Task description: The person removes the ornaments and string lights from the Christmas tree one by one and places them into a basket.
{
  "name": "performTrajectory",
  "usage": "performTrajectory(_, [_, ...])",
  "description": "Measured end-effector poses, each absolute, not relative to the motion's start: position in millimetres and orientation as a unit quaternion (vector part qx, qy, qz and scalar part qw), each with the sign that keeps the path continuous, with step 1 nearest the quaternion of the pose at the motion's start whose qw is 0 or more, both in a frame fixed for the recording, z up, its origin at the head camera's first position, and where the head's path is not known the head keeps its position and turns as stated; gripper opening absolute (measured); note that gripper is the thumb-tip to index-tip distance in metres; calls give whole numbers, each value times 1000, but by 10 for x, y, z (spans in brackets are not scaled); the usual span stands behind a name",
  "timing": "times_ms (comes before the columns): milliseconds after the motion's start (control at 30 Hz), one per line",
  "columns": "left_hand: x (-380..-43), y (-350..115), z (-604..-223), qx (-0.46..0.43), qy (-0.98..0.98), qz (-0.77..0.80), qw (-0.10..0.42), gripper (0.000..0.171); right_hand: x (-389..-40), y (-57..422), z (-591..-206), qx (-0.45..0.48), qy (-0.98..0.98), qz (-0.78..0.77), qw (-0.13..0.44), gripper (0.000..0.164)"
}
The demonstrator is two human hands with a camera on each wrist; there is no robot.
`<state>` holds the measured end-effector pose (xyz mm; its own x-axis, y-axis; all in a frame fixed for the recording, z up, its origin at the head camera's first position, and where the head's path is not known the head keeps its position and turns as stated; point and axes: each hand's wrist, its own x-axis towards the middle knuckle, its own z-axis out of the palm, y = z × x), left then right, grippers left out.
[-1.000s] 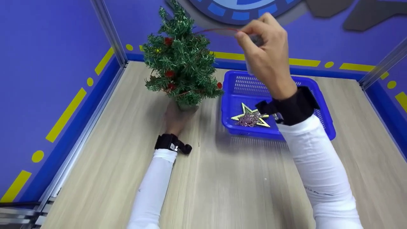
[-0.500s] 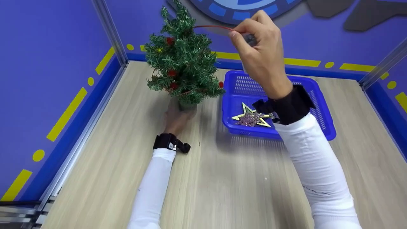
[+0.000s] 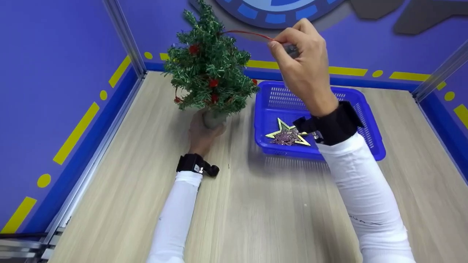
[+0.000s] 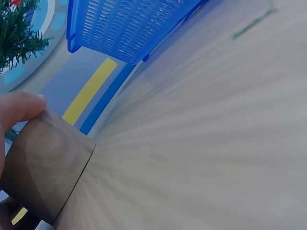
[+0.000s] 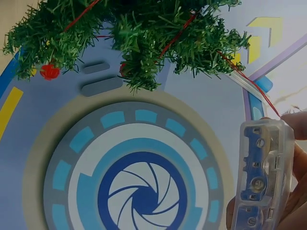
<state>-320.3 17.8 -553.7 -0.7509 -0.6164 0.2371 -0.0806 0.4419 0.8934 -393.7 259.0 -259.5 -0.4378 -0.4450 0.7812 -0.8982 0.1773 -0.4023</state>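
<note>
A small artificial Christmas tree [image 3: 212, 69] with red baubles stands at the back left of the table in the head view. My left hand [image 3: 200, 133] grips its round wooden base [image 4: 48, 163], with the thumb at the top edge in the left wrist view. Up and to the right of the tree, my right hand [image 3: 309, 62] holds a clear plastic battery box [image 5: 261, 177], mostly hidden by the hand in the head view. Thin red wire [image 3: 248, 33] runs from the pinched thumb and forefinger into the upper branches; more of it winds round the tree.
Right of the tree stands a blue plastic basket [image 3: 278, 150], under my right forearm. In it lie a yellow-edged star [image 3: 280, 124] and a pink glittery ornament [image 3: 287, 137]. Blue panels [image 3: 73, 54] close off the table's back and sides. A green scrap [image 4: 252, 25] lies on the tabletop.
The tree has turned on its base, its front red baubles shifting to the right. My right hand moved slightly left, then back right and a little lower, still holding the wire and box.
</note>
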Motion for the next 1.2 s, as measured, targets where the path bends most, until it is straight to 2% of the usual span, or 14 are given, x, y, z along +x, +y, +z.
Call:
performTrajectory(200, [-3171, 40, -5529, 177, -824, -474, 254, 76, -3573, 2509, -2569, 410, -745, 443, 284, 27])
performTrajectory(300, [-3157, 45, -5513, 184, -828, -466, 253, 77, -3528, 2488, -2547, 402, -743, 451, 287, 24])
performTrajectory(667, [-3182, 55, -5488, 197, -840, -444, 243, 87, -3340, 2431, -2522, 444, -717, 446, 298, 20])
performTrajectory(833, [-3185, 60, -5483, 191, -839, -454, 232, 85, -3330, 2490, -2643, 459, -729, 432, 266, 17])
performTrajectory(1200, [-3163, 75, -5491, 171, -831, -483, 216, 61, -3452, 2714, -2901, 503, -756, 383, 171, 16])
